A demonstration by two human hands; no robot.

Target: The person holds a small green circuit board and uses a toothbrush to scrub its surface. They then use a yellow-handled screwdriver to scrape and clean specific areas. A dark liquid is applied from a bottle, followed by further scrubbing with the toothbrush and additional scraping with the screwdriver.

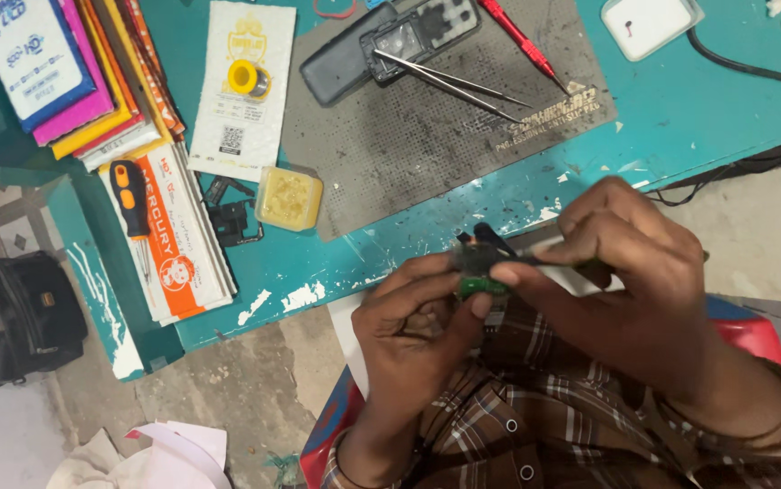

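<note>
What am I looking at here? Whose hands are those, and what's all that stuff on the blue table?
The camera sits on a person's head and looks down, so these are that person's own hands. The left hand pinches a small green circuit board. The right hand holds a thin dark tool against it. On the teal table lies a grey work mat with an opened phone, tweezers and a red screwdriver. To the left are a stack of colourful packets and a small yellow tub.

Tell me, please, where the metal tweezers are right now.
In the head view, the metal tweezers lie at the top centre on the grey work mat, resting partly on the opened phone, just left of the red screwdriver.
</note>
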